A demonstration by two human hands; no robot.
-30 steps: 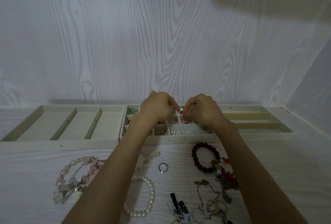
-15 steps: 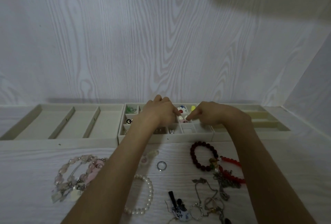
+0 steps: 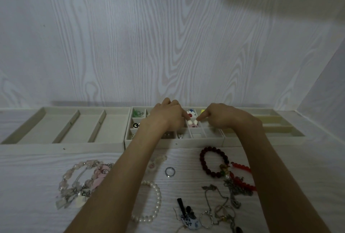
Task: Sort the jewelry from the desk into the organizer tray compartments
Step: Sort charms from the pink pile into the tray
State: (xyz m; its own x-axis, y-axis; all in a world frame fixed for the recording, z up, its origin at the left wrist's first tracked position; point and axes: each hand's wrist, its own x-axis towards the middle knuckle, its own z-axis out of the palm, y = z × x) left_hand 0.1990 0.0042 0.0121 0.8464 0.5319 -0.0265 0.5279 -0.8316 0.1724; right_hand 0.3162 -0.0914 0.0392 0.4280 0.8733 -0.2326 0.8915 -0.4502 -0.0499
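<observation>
Your left hand (image 3: 168, 116) hovers over the middle organizer tray (image 3: 173, 142), fingers curled, though you cannot tell what they grip; at its 3 o'clock your right hand (image 3: 221, 117) points a fingertip at the small white charm (image 3: 192, 122) in a compartment. At 6 o'clock on the counter (image 3: 28, 186) lie the pearl bracelet (image 3: 155, 203), ring (image 3: 169, 171) and dark red bracelet (image 3: 205, 160).
</observation>
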